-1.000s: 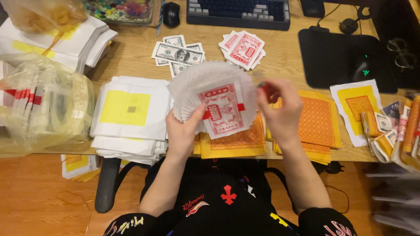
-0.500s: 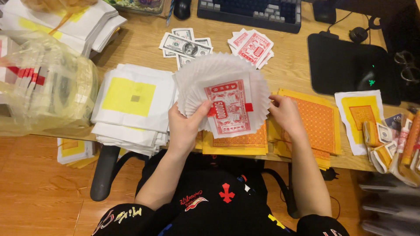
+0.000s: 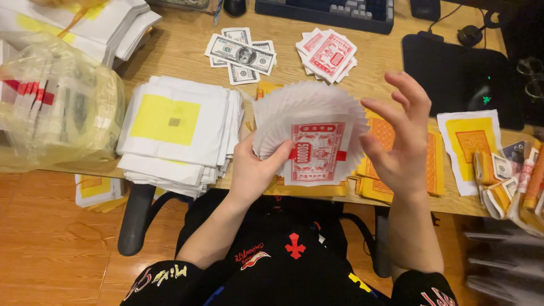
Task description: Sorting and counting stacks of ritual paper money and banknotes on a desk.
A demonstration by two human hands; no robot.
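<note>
Fingers first: the left hand is clenched around the lower left corner of a fan of white paper notes, thumb pressed across the red-printed front sheet, while the right hand has let go and hangs just beside the fan's right edge with its fingers spread and empty. Half a second ago that right hand was pinching the fan's right side; now it is apart from it, and the fan sits higher and closer to the camera than before.

From the left edge of the desk: a clear plastic bag holds banded bundles of paper, red strips showing through the film. Next to it lies a stack of white sheets with yellow squares, reaching to the desk's near edge. Beyond the fan, toward the far edge, lie a small pile of grey-green banknotes and a pile of red-and-white notes. Under the fan and the right hand are orange-printed yellow sheets. At the right edge sit a black mouse pad and a white sheet with a yellow panel.
</note>
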